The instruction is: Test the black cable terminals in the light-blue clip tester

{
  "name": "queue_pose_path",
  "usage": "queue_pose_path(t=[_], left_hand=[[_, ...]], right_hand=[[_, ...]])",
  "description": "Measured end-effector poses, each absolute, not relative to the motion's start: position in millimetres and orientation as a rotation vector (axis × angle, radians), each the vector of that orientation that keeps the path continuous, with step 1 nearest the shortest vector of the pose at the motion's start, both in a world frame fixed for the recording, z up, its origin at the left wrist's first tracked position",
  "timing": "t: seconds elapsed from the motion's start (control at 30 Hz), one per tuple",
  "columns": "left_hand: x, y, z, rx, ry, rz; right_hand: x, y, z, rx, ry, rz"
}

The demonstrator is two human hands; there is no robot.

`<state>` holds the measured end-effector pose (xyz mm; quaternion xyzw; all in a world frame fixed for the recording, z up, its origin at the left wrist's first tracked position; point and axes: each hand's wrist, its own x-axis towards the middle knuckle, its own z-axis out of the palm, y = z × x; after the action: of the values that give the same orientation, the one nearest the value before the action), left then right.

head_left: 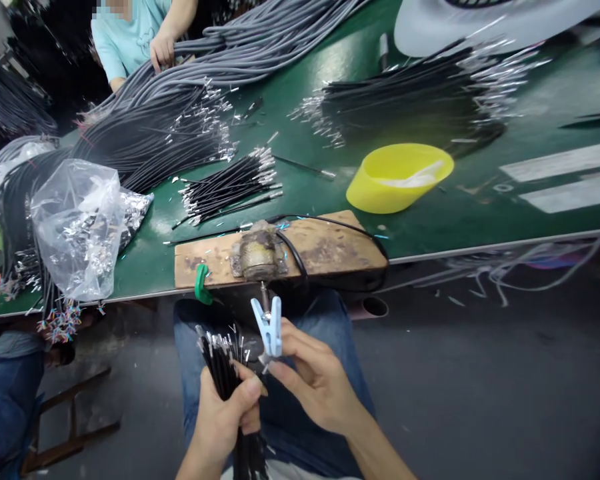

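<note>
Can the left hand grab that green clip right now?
Probably not: the left hand is full of black cables, though the way to the green clip on the wooden board looks free.

The left hand holds a bunch of black wires with shiny tips. The right hand is just beside it, with fingers at a light blue peg. It is hard to tell if they squeeze it. The peg is at the end of a thin metal rod. The rod sticks out of a round, dirty metal part on a wooden board. The board lies along the edge of the green counter. Behind it are a pile of short black wires and a yellow tub. Across the counter, another person has a hand on long grey cables.
</note>
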<state>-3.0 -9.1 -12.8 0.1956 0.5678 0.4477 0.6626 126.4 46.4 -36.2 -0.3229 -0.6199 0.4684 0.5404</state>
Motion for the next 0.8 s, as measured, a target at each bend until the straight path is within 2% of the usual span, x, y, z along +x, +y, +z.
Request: queue_pose_path(t=[0.2, 0.43, 0.53, 0.7, 0.8], left_hand=[[-3.1, -9.4, -15.1, 0.385, 1.235, 1.03], [-2.9, -10.3, -15.3, 0.436, 1.278, 1.057], [-3.3, -8.1, -15.4, 0.516, 1.304, 1.074], [-2.8, 1.4, -10.0, 0.702, 1.357, 1.16], [-1.8, 3.8, -4.6, 0.771, 1.383, 1.199]], right_hand=[[126.6, 40.8, -34.0, -0.797, -1.517, 0.907], [129.5, 40.3, -29.8, -0.859, -1.466, 1.114], [124.1, 36.9, -29.2, -0.846, -1.27, 1.338], [120.3, 40.3, -34.2, -0.67, -0.753, 2.018], [123.4, 51.3, -32.7, -0.72, -0.662, 2.042]])
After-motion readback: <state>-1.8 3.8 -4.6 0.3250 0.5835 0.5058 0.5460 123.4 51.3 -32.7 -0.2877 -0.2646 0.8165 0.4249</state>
